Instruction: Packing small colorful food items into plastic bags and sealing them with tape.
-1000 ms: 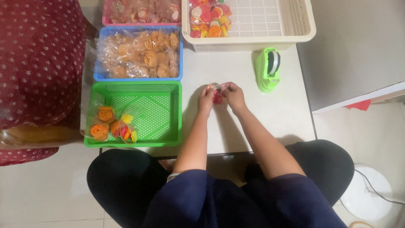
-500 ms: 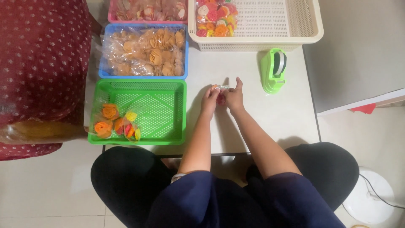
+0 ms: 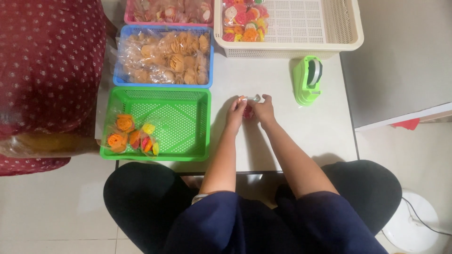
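Centrally, left hand (image 3: 235,111) and right hand (image 3: 263,108) pinching small red packet (image 3: 248,112), clear top edge running left-right

Bare white table (image 3: 282,136) around both hands, hemmed by green basket (image 3: 197,124), tape dispenser (image 3: 307,81), cream basket (image 3: 292,51).

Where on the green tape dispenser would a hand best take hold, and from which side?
Probably across the green tape dispenser's narrow body, gripping its two long sides from above. It stands upright on the white table, free on both sides, right of the right hand.
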